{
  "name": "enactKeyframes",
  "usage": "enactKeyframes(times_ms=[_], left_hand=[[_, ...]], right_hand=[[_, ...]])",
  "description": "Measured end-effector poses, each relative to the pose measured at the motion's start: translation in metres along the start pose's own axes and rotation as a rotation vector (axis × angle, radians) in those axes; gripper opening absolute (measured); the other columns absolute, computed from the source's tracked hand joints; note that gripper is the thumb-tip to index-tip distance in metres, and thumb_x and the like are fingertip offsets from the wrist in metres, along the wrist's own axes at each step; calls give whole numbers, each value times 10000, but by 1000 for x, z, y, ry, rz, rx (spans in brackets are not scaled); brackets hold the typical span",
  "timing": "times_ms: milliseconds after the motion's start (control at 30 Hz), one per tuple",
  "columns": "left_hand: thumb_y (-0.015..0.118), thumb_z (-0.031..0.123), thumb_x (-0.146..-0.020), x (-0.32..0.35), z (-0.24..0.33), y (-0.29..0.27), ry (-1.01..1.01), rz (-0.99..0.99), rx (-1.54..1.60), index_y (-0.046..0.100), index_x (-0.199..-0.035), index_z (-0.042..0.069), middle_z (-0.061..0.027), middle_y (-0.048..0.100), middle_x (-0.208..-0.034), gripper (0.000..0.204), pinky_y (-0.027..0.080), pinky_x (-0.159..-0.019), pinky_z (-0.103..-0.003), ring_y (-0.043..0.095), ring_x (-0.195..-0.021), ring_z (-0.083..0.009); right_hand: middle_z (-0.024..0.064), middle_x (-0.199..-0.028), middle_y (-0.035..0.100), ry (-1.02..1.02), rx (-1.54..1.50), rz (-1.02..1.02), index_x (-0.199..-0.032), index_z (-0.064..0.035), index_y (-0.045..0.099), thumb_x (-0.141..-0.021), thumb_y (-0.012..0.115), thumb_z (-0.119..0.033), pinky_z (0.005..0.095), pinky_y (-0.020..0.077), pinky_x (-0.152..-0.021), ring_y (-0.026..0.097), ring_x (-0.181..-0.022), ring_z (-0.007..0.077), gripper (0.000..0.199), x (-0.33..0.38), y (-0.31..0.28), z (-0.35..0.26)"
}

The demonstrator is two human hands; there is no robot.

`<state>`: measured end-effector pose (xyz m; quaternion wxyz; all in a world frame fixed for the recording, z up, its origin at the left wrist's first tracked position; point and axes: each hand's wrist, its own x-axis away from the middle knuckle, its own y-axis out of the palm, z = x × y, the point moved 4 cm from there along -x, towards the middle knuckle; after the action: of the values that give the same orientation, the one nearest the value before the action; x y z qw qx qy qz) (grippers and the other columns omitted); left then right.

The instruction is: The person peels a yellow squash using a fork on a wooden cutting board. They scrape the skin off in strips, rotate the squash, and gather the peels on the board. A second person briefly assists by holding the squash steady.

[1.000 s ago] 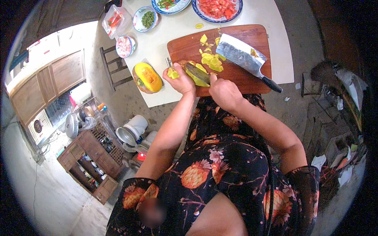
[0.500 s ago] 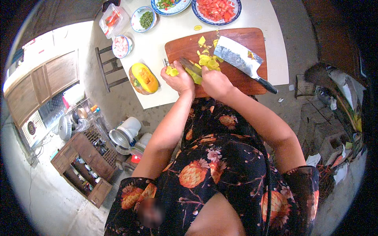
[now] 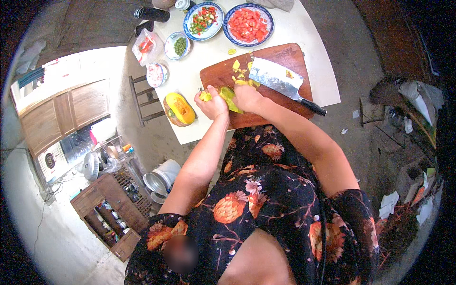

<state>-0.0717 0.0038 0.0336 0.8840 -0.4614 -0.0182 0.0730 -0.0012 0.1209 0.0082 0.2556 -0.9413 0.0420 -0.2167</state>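
A pumpkin piece (image 3: 230, 98), yellow-green on its visible side, is held at the near left part of a brown wooden cutting board (image 3: 216, 75), where it is gripped by the left hand (image 3: 214, 105), thumb and fingers wrapped about it. Just beside it, over the board, the right hand (image 3: 248, 98) is seen with its fingers curled downward; whether anything is held in it cannot be told, the fingertips being hidden. Yellow scraps (image 3: 236, 65) are scattered on the board beyond the right hand. A broad-bladed cleaver (image 3: 277, 77) is laid aslant across the board's right half, its black handle pointed toward the near right corner. To the left of the board, a cut pumpkin (image 3: 181, 110) is set on the white table (image 3: 325, 88), its orange hollow exposed. Beyond the board, diced tomato (image 3: 248, 25) is heaped on a blue-rimmed plate, and chopped red and green peppers (image 3: 204, 20) are spread on another. Beyond the board's far left corner, chopped greens (image 3: 180, 46) and pale pink cubes (image 3: 155, 74) are held in separate small bowls.
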Motion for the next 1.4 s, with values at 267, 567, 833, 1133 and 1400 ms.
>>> enactKeyframes(times_ms=[267, 567, 833, 1133, 1400], left_hand=[[609, 459, -879, 10, -7, -6, -69, -45, 56, 477, -1225, 81, -199, 607, -1132, 529, 434, -918, -430, 578, -1057, -369], [640, 428, -882, 4, -28, -2, -86, -53, 362, 462, -1221, 64, -175, 604, -1117, 528, 435, -913, -397, 583, -1026, -306], [661, 391, -876, 3, -29, -1, -103, -80, 369, 451, -1205, 47, -167, 594, -1118, 520, 433, -925, -382, 574, -1032, -289], [689, 401, -860, -1, -38, 3, -87, -109, 459, 450, -1206, 57, -151, 581, -1129, 543, 433, -927, -368, 562, -1028, -263], [754, 417, -820, -15, -50, 7, -120, -243, 594, 450, -1220, 37, -117, 549, -1147, 630, 441, -924, -327, 543, -1032, -206]], right_hand=[[305, -878, 656, 66, -4, 5, -1030, 108, 559, -849, 530, -182, 484, 541, -774, 663, -862, 423, 344, 20, 15, 22], [242, -829, 660, 6, 27, 164, -1006, 3, 567, -867, 565, -270, 502, 532, -699, 653, -786, 417, 306, 72, -1, 50], [197, -761, 613, -212, 211, 524, -991, -45, 567, -874, 570, -185, 481, 529, -643, 635, -703, 388, 183, 114, -37, 92], [208, -776, 617, -189, 211, 479, -942, -12, 519, -879, 597, -174, 481, 498, -636, 624, -720, 407, 191, 99, -90, 99], [247, -728, 614, -408, 103, 636, -918, 11, 543, -866, 635, -176, 473, 497, -631, 614, -702, 433, 215, 117, -102, 85]])
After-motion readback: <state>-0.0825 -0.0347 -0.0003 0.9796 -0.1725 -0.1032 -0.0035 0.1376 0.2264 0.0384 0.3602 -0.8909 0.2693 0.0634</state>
